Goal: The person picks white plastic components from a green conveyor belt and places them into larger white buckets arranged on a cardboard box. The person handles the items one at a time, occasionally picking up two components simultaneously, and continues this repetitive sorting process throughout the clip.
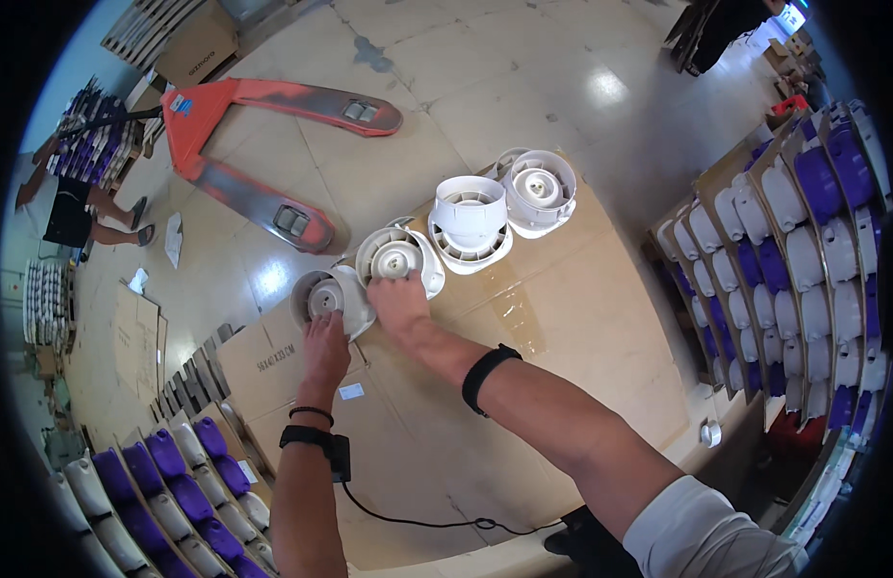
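Note:
My left hand (326,349) has its fingers closed at the near rim of a white round plastic housing (300,301), which has a ringed hub inside. To its right, my right hand (398,303) grips the near side of a second white housing (429,262) with a ribbed ring and a central hub; the fingertips are partly hidden there. Further right stands a white housing (471,226) with a raised cup-shaped top. Beyond it sits another white housing (540,193), with part of one more behind it. All rest along the far edge of a cardboard sheet (581,385).
A red pallet jack (201,120) stands on the floor beyond the cardboard. Stacked layers of white and purple parts rise at right (798,260) and lower left (182,482). A black cable (418,523) crosses the cardboard. A tape roll (710,433) lies right. Another person (71,207) is far left.

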Demonstrator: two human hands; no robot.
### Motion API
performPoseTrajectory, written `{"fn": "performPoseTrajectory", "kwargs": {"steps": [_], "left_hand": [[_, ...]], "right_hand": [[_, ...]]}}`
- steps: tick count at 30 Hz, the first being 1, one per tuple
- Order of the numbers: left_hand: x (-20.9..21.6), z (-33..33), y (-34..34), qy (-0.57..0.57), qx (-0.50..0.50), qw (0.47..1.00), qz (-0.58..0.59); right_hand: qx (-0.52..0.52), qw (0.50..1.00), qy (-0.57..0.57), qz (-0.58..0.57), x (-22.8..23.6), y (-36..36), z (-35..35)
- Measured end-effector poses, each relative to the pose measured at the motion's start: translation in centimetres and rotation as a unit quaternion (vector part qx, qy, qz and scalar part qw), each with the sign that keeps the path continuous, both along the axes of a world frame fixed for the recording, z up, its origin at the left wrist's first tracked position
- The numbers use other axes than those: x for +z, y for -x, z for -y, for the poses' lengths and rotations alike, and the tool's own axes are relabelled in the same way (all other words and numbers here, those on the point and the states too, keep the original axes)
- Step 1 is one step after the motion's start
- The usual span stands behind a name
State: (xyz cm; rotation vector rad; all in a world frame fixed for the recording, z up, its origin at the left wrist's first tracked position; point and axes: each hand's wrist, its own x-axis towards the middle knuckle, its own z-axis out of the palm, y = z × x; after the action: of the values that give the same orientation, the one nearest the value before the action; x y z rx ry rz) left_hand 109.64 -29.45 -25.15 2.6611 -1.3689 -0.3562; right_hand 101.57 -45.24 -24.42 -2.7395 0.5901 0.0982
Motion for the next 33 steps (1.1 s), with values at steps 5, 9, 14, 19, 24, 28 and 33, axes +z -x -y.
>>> {"fn": "performPoseTrajectory", "kwargs": {"steps": [5, 9, 14, 19, 24, 28, 33], "left_hand": [[0.0, 0.5, 0.1, 0.019, -0.014, 1.0, 0.015], [-1.1, -1.3, -0.2, 0.027, -0.014, 1.0, 0.003], [-1.1, -0.2, -0.3, 0.031, -0.015, 0.999, 0.02], [-0.6, -0.3, 0.0, 0.021, -0.005, 1.0, 0.004], [-0.5, 0.0, -0.1, 0.018, -0.008, 1.0, 0.006], [-0.2, -0.2, -0.4, 0.016, -0.02, 1.0, 0.006], [0.6, -0.2, 0.3, 0.051, -0.014, 0.998, 0.028]], "right_hand": [[0.025, 0.995, 0.043, 0.083, 2.1, 2.0, 1.7], [-0.025, 0.978, 0.028, 0.206, 6.0, 4.6, 9.6], [-0.025, 1.0, 0.013, 0.007, 4.3, 6.0, 17.7], [0.05, 0.993, 0.026, 0.106, 5.1, 7.3, 15.0], [0.069, 0.997, 0.032, 0.029, 2.7, 8.7, 14.3], [0.062, 0.997, 0.038, -0.014, 3.0, 8.2, 14.3], [0.066, 0.997, 0.045, -0.002, 3.0, 8.0, 14.3]]}}
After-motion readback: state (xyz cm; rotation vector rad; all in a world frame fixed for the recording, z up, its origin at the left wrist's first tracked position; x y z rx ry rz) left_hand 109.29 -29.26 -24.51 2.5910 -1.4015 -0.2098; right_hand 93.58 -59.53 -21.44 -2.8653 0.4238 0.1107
